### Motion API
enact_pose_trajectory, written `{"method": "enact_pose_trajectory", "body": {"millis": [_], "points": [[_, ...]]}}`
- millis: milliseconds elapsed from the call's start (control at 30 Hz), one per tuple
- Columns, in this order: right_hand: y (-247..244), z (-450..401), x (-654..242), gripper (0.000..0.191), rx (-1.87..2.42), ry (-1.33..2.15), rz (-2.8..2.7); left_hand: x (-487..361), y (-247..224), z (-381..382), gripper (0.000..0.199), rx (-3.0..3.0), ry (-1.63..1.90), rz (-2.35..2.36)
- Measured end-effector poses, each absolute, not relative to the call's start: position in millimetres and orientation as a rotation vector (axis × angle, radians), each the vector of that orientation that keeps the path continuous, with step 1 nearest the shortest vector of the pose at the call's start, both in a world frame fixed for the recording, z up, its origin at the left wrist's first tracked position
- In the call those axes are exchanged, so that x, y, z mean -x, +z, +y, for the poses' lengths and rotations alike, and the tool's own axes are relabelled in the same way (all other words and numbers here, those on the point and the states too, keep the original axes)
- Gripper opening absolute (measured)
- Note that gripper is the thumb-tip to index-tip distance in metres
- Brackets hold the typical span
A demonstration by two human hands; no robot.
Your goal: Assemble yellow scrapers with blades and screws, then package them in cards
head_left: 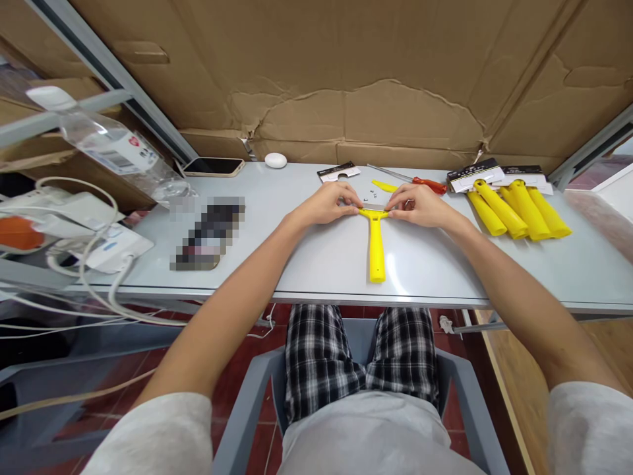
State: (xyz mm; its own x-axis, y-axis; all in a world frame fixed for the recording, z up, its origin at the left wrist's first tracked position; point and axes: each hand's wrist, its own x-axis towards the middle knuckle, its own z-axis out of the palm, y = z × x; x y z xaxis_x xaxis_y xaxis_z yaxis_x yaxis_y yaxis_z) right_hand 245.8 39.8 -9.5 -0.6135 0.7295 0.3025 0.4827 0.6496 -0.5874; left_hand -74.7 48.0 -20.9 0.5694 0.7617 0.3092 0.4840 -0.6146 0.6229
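Note:
A yellow-handled scraper [376,251] lies on the table in front of me, its handle pointing toward my body. My left hand [335,202] pinches the left end of its head, and my right hand [419,205] pinches the right end; both are closed. Between my fingers shows a pale strip along the head, probably the blade. Just beyond it are several tiny dark pieces [372,195], too small to name for certain. A flat yellow strip [384,186] sits behind my right fingers, partly covered. Further back is a screwdriver [429,183] with a red handle.
Several yellow scraper handles with black-and-white cards [531,210] lie at the right. A loose card [339,172] is at the back, near a white oval case [275,160]. On the left are a phone [214,166], a pixelated item [208,234], a plastic bottle [123,148] and cabled power strips [113,247].

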Motion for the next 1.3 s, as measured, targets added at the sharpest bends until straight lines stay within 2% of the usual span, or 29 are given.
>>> {"method": "enact_pose_trajectory", "body": {"millis": [233,467,700,967,1300], "points": [[-11.2,40.6,-246.1,0.035,0.944,0.589,-2.369,74.8,-21.1,49.4,0.023,-2.362,0.787,0.974],[-9.2,40.5,-247.3,0.033,0.937,0.564,-2.391,75.3,-22.0,49.4,0.032,-2.317,0.801,1.022],[-7.9,40.6,-247.2,0.031,0.925,0.546,-2.415,76.5,-24.9,52.7,0.054,-2.312,0.817,1.054],[-6.9,38.4,-247.2,0.04,0.959,0.59,-2.386,75.8,-25.4,51.5,0.041,-2.309,0.827,1.032],[-10.4,40.9,-247.5,0.03,0.927,0.556,-2.41,74.1,-25.5,51.0,0.026,-2.377,0.855,0.96]]}}
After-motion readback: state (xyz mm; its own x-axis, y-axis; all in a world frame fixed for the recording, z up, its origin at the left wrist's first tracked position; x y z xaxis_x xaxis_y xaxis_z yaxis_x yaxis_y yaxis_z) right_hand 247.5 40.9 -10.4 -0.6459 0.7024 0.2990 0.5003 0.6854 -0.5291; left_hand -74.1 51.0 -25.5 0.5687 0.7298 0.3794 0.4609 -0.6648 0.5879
